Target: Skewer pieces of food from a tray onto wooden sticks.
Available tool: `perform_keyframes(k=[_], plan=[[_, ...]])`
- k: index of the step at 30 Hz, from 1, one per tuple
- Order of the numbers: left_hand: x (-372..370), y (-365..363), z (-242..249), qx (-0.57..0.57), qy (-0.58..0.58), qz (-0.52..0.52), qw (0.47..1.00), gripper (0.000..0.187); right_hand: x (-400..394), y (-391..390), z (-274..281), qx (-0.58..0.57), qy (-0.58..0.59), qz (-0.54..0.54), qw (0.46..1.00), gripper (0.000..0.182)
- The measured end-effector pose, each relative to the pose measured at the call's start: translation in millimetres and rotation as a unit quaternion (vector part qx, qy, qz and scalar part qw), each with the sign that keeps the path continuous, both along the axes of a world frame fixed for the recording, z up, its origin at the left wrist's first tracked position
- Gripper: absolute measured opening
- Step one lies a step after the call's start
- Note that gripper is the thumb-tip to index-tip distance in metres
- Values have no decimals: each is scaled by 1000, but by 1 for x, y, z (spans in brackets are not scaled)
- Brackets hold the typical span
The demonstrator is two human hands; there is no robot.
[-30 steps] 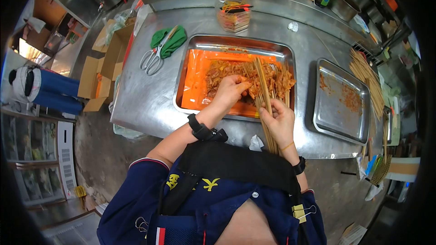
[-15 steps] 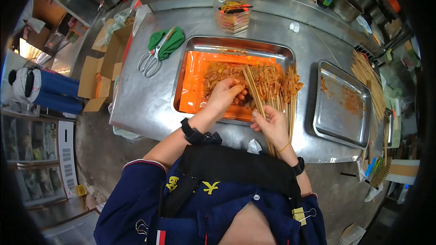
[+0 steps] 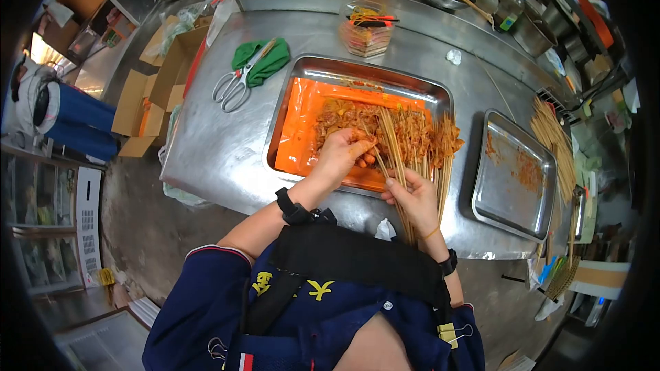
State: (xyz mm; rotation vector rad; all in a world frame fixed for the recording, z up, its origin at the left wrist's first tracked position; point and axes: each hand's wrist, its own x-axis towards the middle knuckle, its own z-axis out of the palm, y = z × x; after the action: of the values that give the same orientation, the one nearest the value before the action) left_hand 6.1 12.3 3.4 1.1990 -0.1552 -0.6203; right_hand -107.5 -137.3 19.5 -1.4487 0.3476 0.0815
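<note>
A steel tray (image 3: 275, 144) holds an orange plastic bag (image 3: 292, 130) with a heap of sauced, sliced meat (image 3: 337, 117) on it. My left hand (image 3: 342, 156) is closed in a pinch over the tray's near side, its fingertips stained orange, apparently on a piece of meat mostly hidden by the fingers. Wrapped round a bundle of bamboo skewers (image 3: 397, 158) is my right hand (image 3: 417, 199). One skewer leans out from the bundle, its tip at my left fingertips. Loaded meat skewers (image 3: 440, 141) lie along the tray's right side, handles toward me.
Scissors (image 3: 237, 86) rest on a green cloth (image 3: 268, 62) at the left. Behind the tray stands a clear container (image 3: 366, 31). To the right are a second, sauce-smeared tray (image 3: 512, 199) and a pile of bare skewers (image 3: 553, 141). A person (image 3: 75, 117) stands at far left.
The view has shifted slightly. One skewer in my right hand now angles away from the bundle toward my left fingertips. Both hands stay near the tray's front edge.
</note>
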Motion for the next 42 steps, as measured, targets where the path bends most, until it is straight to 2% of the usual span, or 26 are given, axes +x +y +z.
perform_keyframes(k=[4,7,22,27,30,34,36,39,42], plan=[[-2,-1,-5,6,15,15,1000,11,-1,-3,-3,5,-24,15,1000,14],[-3,-3,0,24,28,26,999,11,0,-2,1,-20,2,32,999,13],[-2,-2,-3,25,34,15,999,12,0,-4,-1,-25,-4,44,999,14],[5,2,3,96,-17,-10,995,16,-2,-3,2,-12,-1,36,999,20],[34,26,18,168,-49,-26,984,17,-2,-5,2,1,4,21,1000,21],[97,57,20,316,-235,6,919,18,-1,-4,4,18,8,18,1000,21],[117,56,21,438,-316,-61,840,25,-1,-3,3,16,8,18,1000,20],[134,39,8,513,-371,-182,753,31,0,-6,3,18,9,22,1000,19],[131,14,5,652,-360,-217,632,34,0,-6,3,22,13,24,999,19]])
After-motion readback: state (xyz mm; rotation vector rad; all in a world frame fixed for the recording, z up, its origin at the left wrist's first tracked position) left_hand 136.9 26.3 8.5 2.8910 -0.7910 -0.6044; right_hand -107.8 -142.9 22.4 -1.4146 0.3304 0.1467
